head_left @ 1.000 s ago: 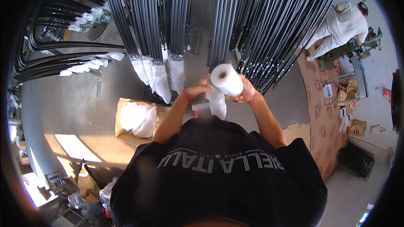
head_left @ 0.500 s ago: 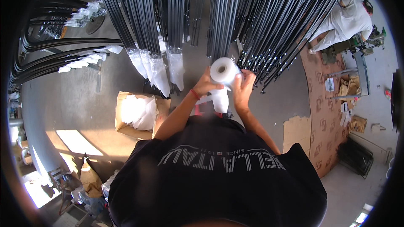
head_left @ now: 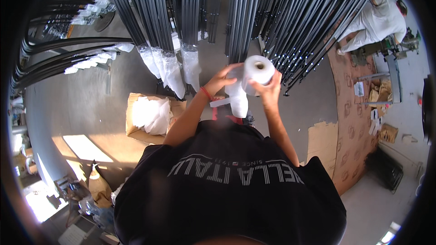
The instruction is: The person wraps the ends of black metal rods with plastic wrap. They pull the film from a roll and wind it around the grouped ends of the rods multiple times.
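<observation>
My right hand (head_left: 269,86) grips a thick roll of clear plastic film (head_left: 267,69), its cardboard core turned up to view. The roll is at the lower end of a bundle of long black tubes (head_left: 240,27). White sheet padding (head_left: 239,102) hangs below that end, with a loose strip sticking out to the left. My left hand (head_left: 222,80), with a red band at the wrist, closes around the padded end from the left. Its fingertips are partly hidden behind the bundle. To the left, other tube bundles end in white padding wrapped with clear film (head_left: 170,70).
An open cardboard box (head_left: 131,127) with white sheets stands on the floor at left. More bare-ended black tubes (head_left: 299,27) hang at right. A person in light clothing (head_left: 377,22) bends beside a green machine (head_left: 408,43) at far right. Flat cardboard (head_left: 322,145) lies on the floor.
The film roll has moved right and slightly up with my right hand, from the front of the tube bundle to its right side. My left hand stays close to the padded end.
</observation>
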Demonstrator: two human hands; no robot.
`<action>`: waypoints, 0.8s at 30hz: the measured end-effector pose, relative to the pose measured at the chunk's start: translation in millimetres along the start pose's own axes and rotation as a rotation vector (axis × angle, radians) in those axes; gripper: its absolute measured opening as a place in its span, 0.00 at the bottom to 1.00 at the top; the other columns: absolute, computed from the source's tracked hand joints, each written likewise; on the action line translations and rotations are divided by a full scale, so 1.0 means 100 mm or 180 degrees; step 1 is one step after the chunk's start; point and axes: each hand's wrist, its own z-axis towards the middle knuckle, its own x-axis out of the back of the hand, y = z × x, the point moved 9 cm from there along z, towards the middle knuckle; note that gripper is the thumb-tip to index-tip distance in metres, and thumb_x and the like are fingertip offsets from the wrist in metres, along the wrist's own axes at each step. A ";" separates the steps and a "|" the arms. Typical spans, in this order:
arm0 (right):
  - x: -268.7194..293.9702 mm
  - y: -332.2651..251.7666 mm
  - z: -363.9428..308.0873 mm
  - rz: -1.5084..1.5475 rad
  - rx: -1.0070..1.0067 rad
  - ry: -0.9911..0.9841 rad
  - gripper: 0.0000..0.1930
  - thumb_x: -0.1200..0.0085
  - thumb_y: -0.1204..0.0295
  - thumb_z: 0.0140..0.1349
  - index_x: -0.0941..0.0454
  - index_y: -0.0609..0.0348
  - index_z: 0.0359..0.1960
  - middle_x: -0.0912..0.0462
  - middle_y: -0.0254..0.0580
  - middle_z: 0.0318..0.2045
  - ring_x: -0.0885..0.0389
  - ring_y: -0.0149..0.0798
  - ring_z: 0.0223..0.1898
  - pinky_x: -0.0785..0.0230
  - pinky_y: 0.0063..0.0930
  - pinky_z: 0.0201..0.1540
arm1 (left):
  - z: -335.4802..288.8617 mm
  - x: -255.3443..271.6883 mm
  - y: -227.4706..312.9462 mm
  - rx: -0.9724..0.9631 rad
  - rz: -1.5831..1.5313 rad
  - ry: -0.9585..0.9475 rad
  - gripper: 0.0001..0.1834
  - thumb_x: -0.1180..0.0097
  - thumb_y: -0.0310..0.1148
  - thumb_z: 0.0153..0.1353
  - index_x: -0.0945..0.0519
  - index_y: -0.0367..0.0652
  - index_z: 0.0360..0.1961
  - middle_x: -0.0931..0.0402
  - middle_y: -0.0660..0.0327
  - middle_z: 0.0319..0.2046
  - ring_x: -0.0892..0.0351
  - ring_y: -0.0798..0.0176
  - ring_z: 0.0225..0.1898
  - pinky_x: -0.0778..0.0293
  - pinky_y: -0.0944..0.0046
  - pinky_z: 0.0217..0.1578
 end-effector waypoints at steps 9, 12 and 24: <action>-0.39 0.59 -0.33 0.3891 -0.1744 -0.0707 0.32 0.57 0.48 0.55 0.38 0.62 0.52 0.30 0.46 0.48 0.30 0.44 0.48 0.38 0.38 0.51 | 0.00 0.04 0.05 -0.0065 0.0006 0.0231 0.16 0.62 0.37 0.62 0.31 0.41 0.47 0.30 0.64 0.42 0.34 0.70 0.46 0.40 0.70 0.48; -0.45 0.54 -0.31 0.3669 -0.1624 -0.0934 0.31 0.53 0.50 0.54 0.37 0.64 0.51 0.29 0.45 0.47 0.31 0.42 0.48 0.39 0.35 0.52 | -0.05 0.01 0.11 -0.0102 0.0113 0.0356 0.15 0.62 0.37 0.62 0.29 0.39 0.42 0.29 0.64 0.39 0.33 0.71 0.44 0.39 0.70 0.46; -0.43 0.78 -0.30 0.3272 -0.1629 -0.1001 0.23 0.53 0.58 0.57 0.32 0.65 0.46 0.26 0.42 0.42 0.28 0.37 0.44 0.38 0.30 0.50 | -0.05 0.08 0.11 -0.0302 0.0827 0.0878 0.07 0.52 0.28 0.55 0.26 0.35 0.31 0.29 0.65 0.29 0.32 0.73 0.34 0.36 0.72 0.37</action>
